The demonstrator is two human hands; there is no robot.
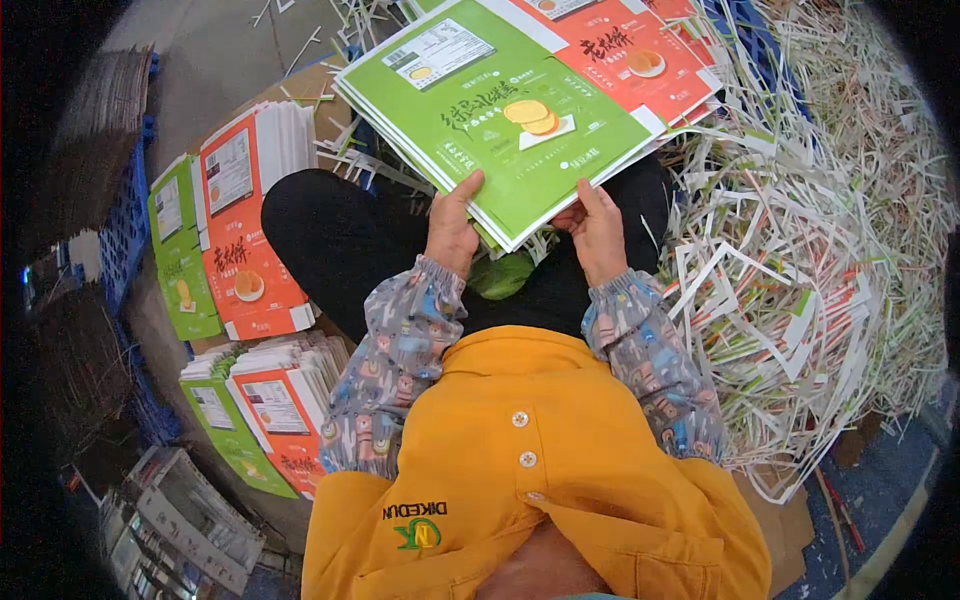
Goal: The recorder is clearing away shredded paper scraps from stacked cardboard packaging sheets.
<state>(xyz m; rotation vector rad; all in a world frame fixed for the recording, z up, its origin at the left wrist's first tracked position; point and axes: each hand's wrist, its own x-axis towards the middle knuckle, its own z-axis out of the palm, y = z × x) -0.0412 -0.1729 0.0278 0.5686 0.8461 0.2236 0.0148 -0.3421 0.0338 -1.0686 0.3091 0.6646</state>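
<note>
Both hands grip the near edges of a stack of printed cardboard sheets [500,120], green on the left part and orange-red on the right, with pictures of round cakes. My left hand [455,225] has its thumb on top at the near left edge. On the near right edge, my right hand [597,232] pinches the sheets, thumb above and fingers curled partly beneath. The stack is tilted over my crossed legs, its far end partly out of view. Fingers under the cardboard are hidden.
To the left stand two piles of similar green and orange sheets [262,215], the nearer one [270,400] beside my left sleeve. A large heap of paper trimmings [780,330] covers the right side. Blue pallets [125,240] and brown stacked board [100,140] lie farther left.
</note>
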